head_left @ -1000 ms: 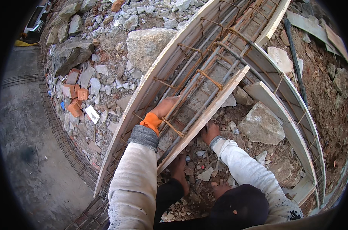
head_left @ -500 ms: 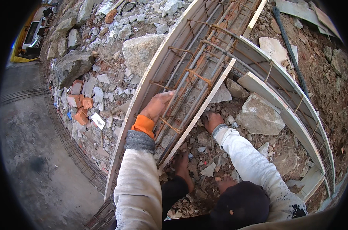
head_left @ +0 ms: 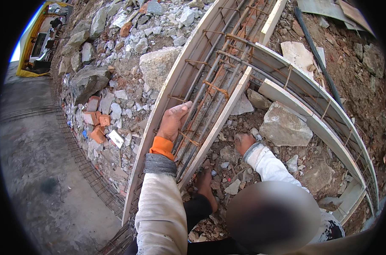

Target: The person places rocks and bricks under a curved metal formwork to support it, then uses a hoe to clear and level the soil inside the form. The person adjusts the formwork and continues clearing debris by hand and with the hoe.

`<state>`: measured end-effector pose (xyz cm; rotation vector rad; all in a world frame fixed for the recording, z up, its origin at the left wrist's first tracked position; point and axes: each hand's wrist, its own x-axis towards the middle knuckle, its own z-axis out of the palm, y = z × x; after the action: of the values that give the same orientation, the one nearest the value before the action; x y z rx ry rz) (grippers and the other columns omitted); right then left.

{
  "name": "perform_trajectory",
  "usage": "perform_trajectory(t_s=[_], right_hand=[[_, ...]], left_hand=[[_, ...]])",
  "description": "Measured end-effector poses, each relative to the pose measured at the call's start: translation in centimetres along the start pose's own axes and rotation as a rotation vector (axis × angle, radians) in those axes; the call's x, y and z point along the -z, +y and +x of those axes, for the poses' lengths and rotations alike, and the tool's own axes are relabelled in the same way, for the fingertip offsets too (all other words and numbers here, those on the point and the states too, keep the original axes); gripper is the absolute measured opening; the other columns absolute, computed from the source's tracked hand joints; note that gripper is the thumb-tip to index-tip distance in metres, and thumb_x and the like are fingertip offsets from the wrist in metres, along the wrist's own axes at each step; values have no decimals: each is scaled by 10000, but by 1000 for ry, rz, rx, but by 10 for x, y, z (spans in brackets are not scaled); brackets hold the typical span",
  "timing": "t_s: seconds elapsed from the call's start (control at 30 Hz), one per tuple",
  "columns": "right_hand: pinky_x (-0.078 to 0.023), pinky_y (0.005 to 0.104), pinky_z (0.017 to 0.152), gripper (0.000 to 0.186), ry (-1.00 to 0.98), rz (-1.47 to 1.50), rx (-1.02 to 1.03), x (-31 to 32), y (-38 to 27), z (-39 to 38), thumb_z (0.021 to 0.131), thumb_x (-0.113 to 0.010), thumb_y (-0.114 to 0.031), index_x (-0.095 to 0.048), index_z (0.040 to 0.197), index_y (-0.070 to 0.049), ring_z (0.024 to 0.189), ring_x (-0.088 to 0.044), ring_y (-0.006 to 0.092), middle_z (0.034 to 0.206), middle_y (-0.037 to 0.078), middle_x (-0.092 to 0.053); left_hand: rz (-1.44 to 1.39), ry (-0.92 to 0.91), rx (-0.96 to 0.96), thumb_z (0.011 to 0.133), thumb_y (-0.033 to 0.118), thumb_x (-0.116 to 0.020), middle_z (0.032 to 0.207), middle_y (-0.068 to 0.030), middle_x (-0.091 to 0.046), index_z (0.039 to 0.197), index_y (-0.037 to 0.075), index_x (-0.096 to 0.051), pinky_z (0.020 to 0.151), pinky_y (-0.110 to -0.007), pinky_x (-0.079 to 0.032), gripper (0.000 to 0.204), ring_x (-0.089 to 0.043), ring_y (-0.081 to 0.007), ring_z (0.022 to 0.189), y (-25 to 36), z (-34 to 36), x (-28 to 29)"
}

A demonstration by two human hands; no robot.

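And there it sat, the rebar cage (head_left: pixel 215 87), running lengthwise between the long board (head_left: pixel 182 68) and the short board (head_left: pixel 219 121), both on edge, seemingly to wall it in. In reached the left hand (head_left: pixel 172 122), fingers close together along one of the bars, perhaps for steadying; whether they gripped, I couldn't tell. Outside, the right hand (head_left: pixel 244 143) hung low near the big stone (head_left: pixel 285 124), fingers partly hidden: wide or narrow, no telling.
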<state>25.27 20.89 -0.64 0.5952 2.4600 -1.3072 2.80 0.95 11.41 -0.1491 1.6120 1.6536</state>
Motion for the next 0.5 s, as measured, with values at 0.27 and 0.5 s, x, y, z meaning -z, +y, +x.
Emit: perform_trajectory(t_s=[0.27,0.5], right_hand=[[-535,515,820,200,-14,-144,-111,-9,-9,39,856,-618,-157,-697,995,-39,893,-659,442,927,268,-677],[-526,498,875,325,-38,0,-113,6,-18,6,832,-620,-125,-679,1144,-53,952,-657,430,1009,269,-677]], left_hand=[[-5,246,-173,962,115,-613,1183,-153,-671,1176,-74,-628,921,-274,-536,286,-658,-181,1033,30,1,-25],[336,499,-384,850,90,-732,894,-74,-723,979,-68,-722,700,-226,-533,204,-646,-104,751,15,10,-18]])
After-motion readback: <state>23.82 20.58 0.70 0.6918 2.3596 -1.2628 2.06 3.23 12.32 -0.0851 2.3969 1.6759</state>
